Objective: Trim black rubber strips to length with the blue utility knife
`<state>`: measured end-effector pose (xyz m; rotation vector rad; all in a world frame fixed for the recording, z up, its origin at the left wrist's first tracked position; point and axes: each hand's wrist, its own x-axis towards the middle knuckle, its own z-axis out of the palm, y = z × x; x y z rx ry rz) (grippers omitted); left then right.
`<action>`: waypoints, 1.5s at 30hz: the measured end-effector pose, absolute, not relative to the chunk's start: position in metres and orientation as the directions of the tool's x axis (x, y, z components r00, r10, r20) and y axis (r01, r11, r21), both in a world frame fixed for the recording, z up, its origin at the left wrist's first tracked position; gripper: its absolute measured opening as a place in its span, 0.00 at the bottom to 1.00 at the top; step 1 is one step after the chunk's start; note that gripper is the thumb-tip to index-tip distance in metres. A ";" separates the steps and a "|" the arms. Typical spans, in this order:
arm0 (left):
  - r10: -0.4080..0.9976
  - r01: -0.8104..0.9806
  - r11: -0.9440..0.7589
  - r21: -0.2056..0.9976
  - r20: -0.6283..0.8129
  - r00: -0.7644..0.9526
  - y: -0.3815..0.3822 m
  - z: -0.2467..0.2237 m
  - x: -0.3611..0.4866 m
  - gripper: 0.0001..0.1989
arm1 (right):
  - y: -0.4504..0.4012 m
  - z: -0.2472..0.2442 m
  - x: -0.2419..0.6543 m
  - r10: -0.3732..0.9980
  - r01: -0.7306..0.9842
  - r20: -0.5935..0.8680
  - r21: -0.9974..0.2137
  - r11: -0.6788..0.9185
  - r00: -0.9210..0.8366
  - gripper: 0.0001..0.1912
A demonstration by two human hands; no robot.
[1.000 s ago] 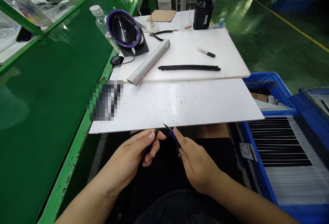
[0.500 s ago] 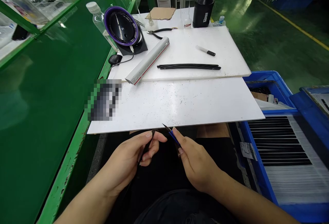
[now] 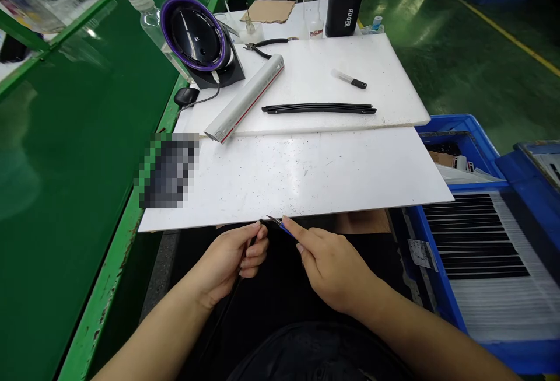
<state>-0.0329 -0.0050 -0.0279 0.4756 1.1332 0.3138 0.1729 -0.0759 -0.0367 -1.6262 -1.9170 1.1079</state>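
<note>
The left hand [image 3: 238, 255], low in the centre of the frame, pinches a thin black strip [image 3: 253, 241], its tip showing just above the thumb and its length trailing down over the dark clothing. The right hand [image 3: 335, 264], just right of centre, grips a small pointed tool with a blue handle [image 3: 285, 229], index finger laid along it. The tool's point is right beside the strip's tip; whether they touch, I cannot tell. Both hands are at the near edge of the white desk [image 3: 350, 165], which is sprinkled with dark specks.

Mid-frame, a bundle of black strips [image 3: 319, 108] lies across a thick white board [image 3: 394, 101]. Left of it a long white box [image 3: 245, 101] with a red stripe lies slantwise. Pliers [image 3: 273, 42] lie above the box, a purple-rimmed fan [image 3: 195, 32] stands at upper left, and a black flask [image 3: 345, 10] at upper centre-right. At lower right, a blue crate [image 3: 520, 350] holds rows of black strips over white material.
</note>
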 end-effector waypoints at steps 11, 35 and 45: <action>0.496 0.087 0.823 0.562 -0.784 0.372 0.003 -0.029 -0.037 0.14 | -0.066 -0.036 0.166 0.937 0.702 -0.218 -0.711 0.038 -0.272 0.32; 0.504 0.163 0.793 0.587 -0.782 0.366 0.006 -0.026 -0.036 0.13 | -0.060 -0.030 0.163 0.927 0.687 -0.224 -0.725 0.048 -0.301 0.32; 0.505 0.168 0.795 0.583 -0.789 0.349 0.005 -0.026 -0.035 0.13 | -0.060 -0.030 0.164 0.927 0.710 -0.238 -0.703 0.041 -0.289 0.33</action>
